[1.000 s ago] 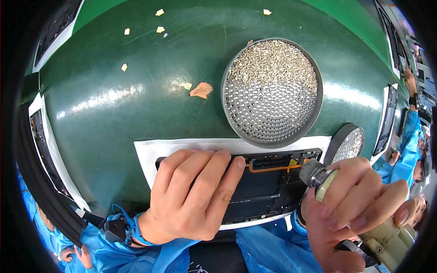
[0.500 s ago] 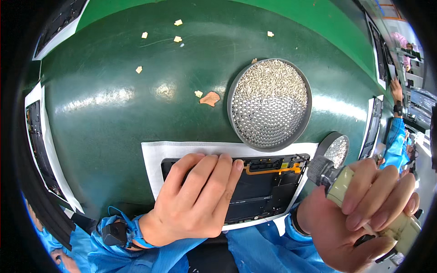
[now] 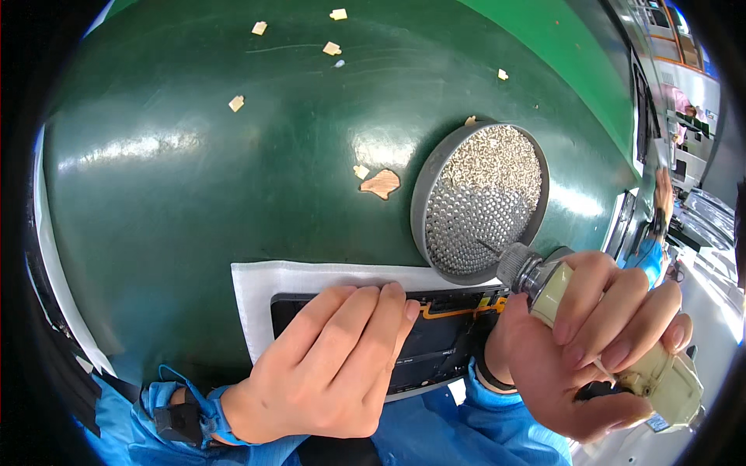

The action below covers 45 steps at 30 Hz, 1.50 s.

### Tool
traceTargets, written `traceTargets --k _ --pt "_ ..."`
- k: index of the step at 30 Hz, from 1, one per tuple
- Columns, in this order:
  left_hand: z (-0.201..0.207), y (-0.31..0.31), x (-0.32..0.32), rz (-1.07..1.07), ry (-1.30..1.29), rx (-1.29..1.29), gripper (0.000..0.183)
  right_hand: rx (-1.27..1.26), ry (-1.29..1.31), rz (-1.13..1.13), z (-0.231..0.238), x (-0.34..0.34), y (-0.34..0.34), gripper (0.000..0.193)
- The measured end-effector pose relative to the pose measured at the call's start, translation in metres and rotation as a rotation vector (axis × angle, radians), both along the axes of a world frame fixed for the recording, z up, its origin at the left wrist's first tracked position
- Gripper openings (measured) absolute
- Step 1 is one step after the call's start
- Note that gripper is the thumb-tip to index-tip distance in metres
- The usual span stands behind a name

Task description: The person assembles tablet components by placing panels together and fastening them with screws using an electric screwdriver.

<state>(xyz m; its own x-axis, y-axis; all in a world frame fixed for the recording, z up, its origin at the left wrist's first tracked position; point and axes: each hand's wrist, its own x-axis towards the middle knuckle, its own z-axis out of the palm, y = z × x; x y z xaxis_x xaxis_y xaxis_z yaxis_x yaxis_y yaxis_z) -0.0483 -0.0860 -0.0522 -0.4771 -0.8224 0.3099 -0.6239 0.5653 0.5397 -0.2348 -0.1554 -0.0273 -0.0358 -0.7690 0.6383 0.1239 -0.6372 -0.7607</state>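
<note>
My left hand (image 3: 330, 365) lies over an opened black tablet (image 3: 427, 349), palm down. Its bent fingers rest across the inside near the far edge; the thumb is hidden beneath. An orange ribbon cable (image 3: 451, 311) runs along that edge, right of my fingertips. My right hand (image 3: 594, 342) is closed around a pale green electric screwdriver (image 3: 556, 291) with a grey ribbed collar. Its thin bit points left over the near rim of a round grey tray (image 3: 421, 210). Small silvery screws (image 3: 501, 159) heap in the tray's far half above a perforated plate; whether the bit touches one I cannot tell.
White cloth (image 3: 252, 295) lies under the tablet on the green tabletop (image 3: 194, 210). A reddish-brown scrap (image 3: 381, 184) and several cream tabs, one a cream tab (image 3: 236, 103), are scattered beyond. A smaller round tray (image 3: 559, 253) is mostly behind the screwdriver. Another person's hand (image 3: 663, 194) shows at far right.
My right hand has moved the screwdriver left and away from me, so its bit has gone from the tablet's far right corner to the large tray. My left hand stays on the tablet. The view has shifted.
</note>
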Motion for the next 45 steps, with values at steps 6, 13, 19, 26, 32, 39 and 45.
traceTargets --k 6,13,19,26,32,39,45 --pt "-0.004 0.004 0.000 -0.009 -0.052 -0.020 0.036 0.039 0.014 0.040 -0.004 0.001 0.000 0.052" --pt "0.000 0.008 -0.005 -0.026 -0.151 -0.072 0.040 0.030 0.060 0.163 -0.005 -0.004 -0.003 0.053" --pt "0.004 0.008 -0.007 -0.018 -0.191 -0.089 0.038 0.086 0.035 0.163 0.023 -0.014 0.025 0.057" --pt "-0.002 0.010 -0.005 0.005 -0.140 -0.062 0.039 0.054 -0.040 0.171 0.013 -0.001 0.049 0.061" --pt "-0.004 0.010 -0.003 -0.016 -0.123 -0.073 0.041 0.059 -0.043 0.159 0.012 0.003 0.050 0.059" --pt "-0.005 0.011 -0.004 0.015 -0.123 -0.090 0.040 0.065 -0.082 0.112 0.003 0.015 0.050 0.061" --pt "-0.008 0.009 -0.003 0.010 -0.101 -0.124 0.039 0.065 -0.056 0.142 0.000 0.012 0.048 0.062"
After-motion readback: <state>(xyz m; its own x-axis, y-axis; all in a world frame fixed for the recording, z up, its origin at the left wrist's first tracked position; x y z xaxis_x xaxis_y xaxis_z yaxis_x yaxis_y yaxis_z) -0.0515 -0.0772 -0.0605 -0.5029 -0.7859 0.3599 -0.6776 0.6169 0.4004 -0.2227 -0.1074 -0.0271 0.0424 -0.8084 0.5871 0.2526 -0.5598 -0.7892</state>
